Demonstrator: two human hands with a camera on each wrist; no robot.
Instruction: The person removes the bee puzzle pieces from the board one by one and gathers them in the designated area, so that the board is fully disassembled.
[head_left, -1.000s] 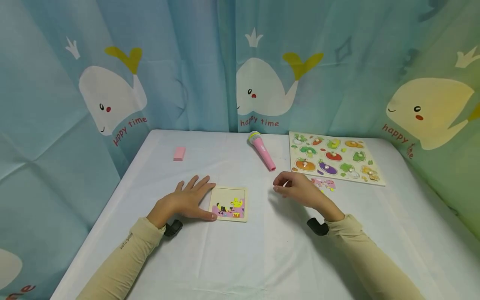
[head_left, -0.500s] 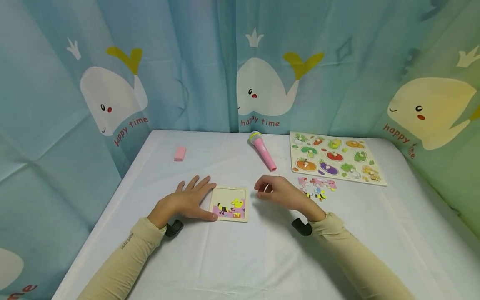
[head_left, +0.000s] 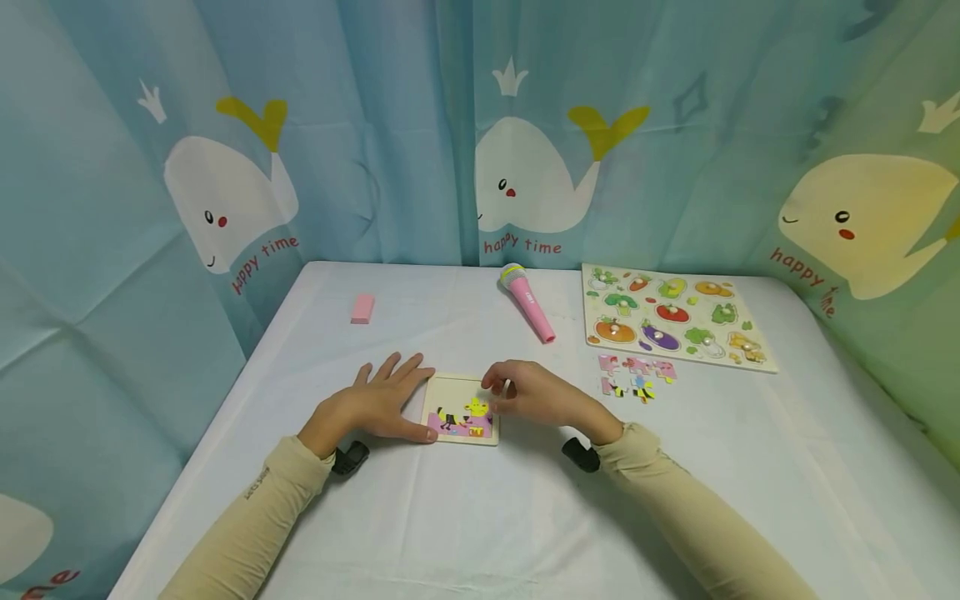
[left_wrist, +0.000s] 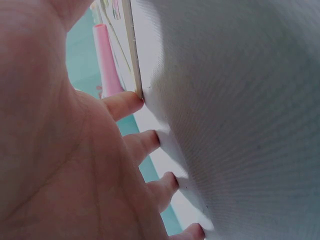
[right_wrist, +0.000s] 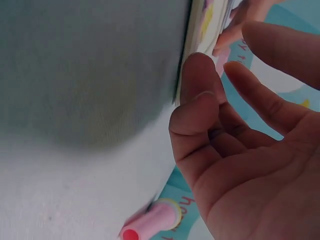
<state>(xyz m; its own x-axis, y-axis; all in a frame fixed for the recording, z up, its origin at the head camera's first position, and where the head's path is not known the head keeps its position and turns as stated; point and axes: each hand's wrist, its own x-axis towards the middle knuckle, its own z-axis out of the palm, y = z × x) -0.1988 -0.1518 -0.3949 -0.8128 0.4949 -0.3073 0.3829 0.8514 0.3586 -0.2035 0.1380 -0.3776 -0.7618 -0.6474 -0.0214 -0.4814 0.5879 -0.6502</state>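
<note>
A small square wooden puzzle board (head_left: 452, 385) lies on the white table in the head view. Its lower part holds pink and yellow puzzle pieces (head_left: 450, 419); its upper part shows bare wood. My left hand (head_left: 372, 406) is spread at the board's left side, with thumb and index finger touching its edge. The other left fingertips rest on the cloth, as the left wrist view shows. Over the board's right edge is my right hand (head_left: 543, 393), fingers loosely bent. In the right wrist view thumb and index finger are apart, and no piece is visible between them.
Several loose puzzle pieces (head_left: 636, 379) lie to the right. Behind them is a vegetable peg board (head_left: 678, 321). A pink toy microphone (head_left: 531, 307) lies beyond the puzzle board, and a pink block (head_left: 362, 309) at the back left. A whale-print curtain (head_left: 420, 167) surrounds the table.
My right hand has moved left from beside the loose pieces to the board's right edge, uncovering those pieces. My left hand has stayed at the board's left side.
</note>
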